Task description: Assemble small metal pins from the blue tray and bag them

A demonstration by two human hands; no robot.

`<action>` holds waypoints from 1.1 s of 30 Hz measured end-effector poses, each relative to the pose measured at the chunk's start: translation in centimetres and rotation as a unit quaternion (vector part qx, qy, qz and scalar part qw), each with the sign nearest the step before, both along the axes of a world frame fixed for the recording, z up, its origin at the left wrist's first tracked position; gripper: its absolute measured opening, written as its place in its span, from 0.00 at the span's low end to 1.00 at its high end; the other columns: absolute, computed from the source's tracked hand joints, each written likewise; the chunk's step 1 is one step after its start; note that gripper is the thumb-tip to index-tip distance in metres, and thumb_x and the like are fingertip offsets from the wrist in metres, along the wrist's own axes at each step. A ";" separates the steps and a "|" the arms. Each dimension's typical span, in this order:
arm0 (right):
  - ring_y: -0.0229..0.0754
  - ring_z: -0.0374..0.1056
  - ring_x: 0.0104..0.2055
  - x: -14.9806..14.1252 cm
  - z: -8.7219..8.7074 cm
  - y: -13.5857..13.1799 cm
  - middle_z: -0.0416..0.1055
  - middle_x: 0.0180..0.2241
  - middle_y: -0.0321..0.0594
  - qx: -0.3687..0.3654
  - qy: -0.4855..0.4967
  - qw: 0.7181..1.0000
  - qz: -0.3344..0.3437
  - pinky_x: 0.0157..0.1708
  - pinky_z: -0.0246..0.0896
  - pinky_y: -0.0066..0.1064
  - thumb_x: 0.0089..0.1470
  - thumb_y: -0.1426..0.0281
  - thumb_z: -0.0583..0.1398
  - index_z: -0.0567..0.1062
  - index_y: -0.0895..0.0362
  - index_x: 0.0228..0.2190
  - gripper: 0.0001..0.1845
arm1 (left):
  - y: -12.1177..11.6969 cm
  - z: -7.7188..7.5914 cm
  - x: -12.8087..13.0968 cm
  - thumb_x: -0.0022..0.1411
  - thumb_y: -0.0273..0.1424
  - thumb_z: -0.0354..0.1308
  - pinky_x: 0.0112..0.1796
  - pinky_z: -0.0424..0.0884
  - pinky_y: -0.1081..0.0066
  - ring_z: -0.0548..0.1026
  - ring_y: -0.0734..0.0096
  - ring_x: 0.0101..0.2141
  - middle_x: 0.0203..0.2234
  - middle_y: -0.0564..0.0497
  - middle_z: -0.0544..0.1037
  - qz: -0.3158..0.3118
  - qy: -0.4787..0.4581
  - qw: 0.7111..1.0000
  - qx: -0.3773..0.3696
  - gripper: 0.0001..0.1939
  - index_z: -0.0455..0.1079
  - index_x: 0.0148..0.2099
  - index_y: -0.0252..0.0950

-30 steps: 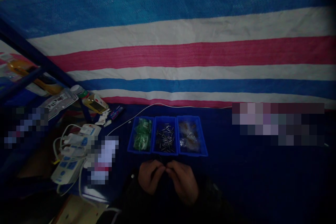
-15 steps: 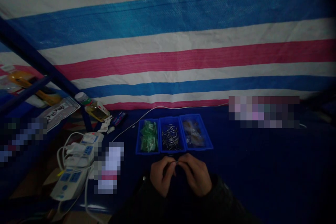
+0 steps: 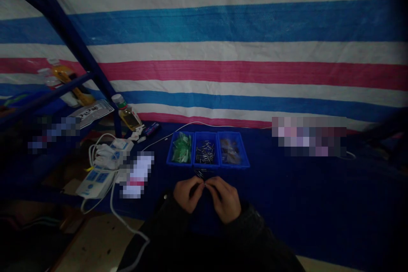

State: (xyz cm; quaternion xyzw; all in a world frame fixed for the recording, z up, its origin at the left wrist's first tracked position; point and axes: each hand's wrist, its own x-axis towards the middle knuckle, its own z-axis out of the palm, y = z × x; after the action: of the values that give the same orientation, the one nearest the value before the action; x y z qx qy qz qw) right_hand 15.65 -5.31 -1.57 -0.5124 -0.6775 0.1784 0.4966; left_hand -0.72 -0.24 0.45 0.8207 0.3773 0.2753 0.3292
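Head cam, only view: I've got L hand [image 3: 189,194] & R hand [image 3: 225,199] at near centre, thumbs and forefingers pinched tip to tip on a tiny part [image 3: 205,185], too dim to ID. Two-sided grip prob. keeps smth so small steady. Just beyond lie loose metal pins [image 3: 200,173] on the tabletop [image 3: 306,195], between hands & blue bins [image 3: 206,165]. Bins sit side by side, prob. for easy reach w/o mixing: green packets [image 3: 182,148] L, metal pins [image 3: 205,153] mid, clear bags [image 3: 230,151] R. Far L, grey pouch [image 3: 97,111] has big dark lettering, can't read it; bottle [image 3: 128,117] label too small.
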 end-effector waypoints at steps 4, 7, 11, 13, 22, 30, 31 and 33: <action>0.41 0.72 0.37 -0.2 -0.3 -0.1 0.74 0.35 0.41 0.003 -0.002 1.000 -0.008 0.40 0.68 0.33 0.63 0.74 0.53 0.74 0.55 0.38 0.09 | 0.0 0.0 -0.2 0.67 0.33 0.51 0.27 0.64 0.77 0.72 0.76 0.22 0.20 0.54 0.74 0.003 -0.016 1.000 -0.018 0.11 0.71 0.36 0.34; 0.41 0.72 0.36 -0.3 0.0 -0.1 0.74 0.33 0.40 0.009 -0.001 1.000 -0.017 0.38 0.68 0.32 0.63 0.73 0.54 0.74 0.55 0.36 0.08 | 0.0 0.1 -0.1 0.68 0.34 0.51 0.27 0.63 0.77 0.71 0.77 0.21 0.19 0.54 0.74 0.008 -0.026 0.999 -0.033 0.12 0.71 0.36 0.33; 0.40 0.72 0.35 -0.3 0.3 -0.7 0.74 0.32 0.39 0.012 0.000 0.999 -0.031 0.38 0.67 0.31 0.63 0.72 0.55 0.74 0.55 0.35 0.07 | -0.2 0.1 -0.1 0.68 0.35 0.51 0.28 0.64 0.77 0.71 0.77 0.21 0.19 0.55 0.73 0.000 -0.032 0.999 -0.038 0.13 0.72 0.36 0.33; 0.40 0.72 0.35 -0.2 0.4 -1.6 0.74 0.32 0.39 0.011 0.003 0.999 -0.031 0.38 0.67 0.31 0.63 0.72 0.55 0.73 0.55 0.36 0.07 | -0.3 0.2 -0.1 0.68 0.35 0.52 0.29 0.65 0.77 0.72 0.77 0.22 0.19 0.54 0.74 -0.019 -0.033 0.998 -0.042 0.13 0.73 0.36 0.33; 0.43 0.73 0.38 0.9 1.1 -7.5 0.75 0.36 0.44 0.022 0.002 0.998 -0.058 0.38 0.69 0.33 0.62 0.74 0.55 0.73 0.56 0.42 0.08 | -0.4 0.4 -0.1 0.68 0.35 0.51 0.30 0.66 0.77 0.73 0.76 0.23 0.20 0.54 0.74 -0.057 -0.037 0.997 -0.049 0.14 0.74 0.36 0.33; 0.40 0.72 0.29 -0.1 2.3 -10.9 0.75 0.28 0.39 -0.029 0.107 0.982 -0.156 0.29 0.67 0.28 0.60 0.66 0.60 0.76 0.55 0.34 0.06 | -0.4 -0.1 -0.1 0.68 0.35 0.51 0.29 0.65 0.78 0.71 0.77 0.22 0.18 0.54 0.73 -0.032 -0.052 0.997 -0.051 0.14 0.74 0.34 0.33; 0.39 0.71 0.26 -0.3 2.8 -10.9 0.74 0.27 0.39 -0.047 0.139 0.974 -0.170 0.27 0.66 0.28 0.60 0.64 0.60 0.76 0.55 0.34 0.08 | -0.4 0.0 0.0 0.68 0.35 0.51 0.29 0.65 0.77 0.71 0.77 0.22 0.18 0.54 0.73 -0.031 -0.051 0.997 -0.051 0.14 0.74 0.34 0.33; 0.37 0.68 0.22 -0.4 3.8 -10.4 0.71 0.23 0.36 -0.069 0.198 0.960 -0.187 0.24 0.63 0.27 0.59 0.62 0.60 0.76 0.55 0.33 0.10 | -0.4 0.1 0.0 0.68 0.35 0.51 0.30 0.65 0.77 0.71 0.77 0.22 0.18 0.54 0.73 -0.033 -0.051 0.996 -0.059 0.15 0.74 0.34 0.33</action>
State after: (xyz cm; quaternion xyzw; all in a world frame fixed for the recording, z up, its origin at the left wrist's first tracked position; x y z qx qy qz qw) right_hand 15.28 -15.70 2.22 -0.6174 -0.4434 0.2263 0.6090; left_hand -0.76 -0.60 0.56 0.7966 0.3481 0.2835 0.4048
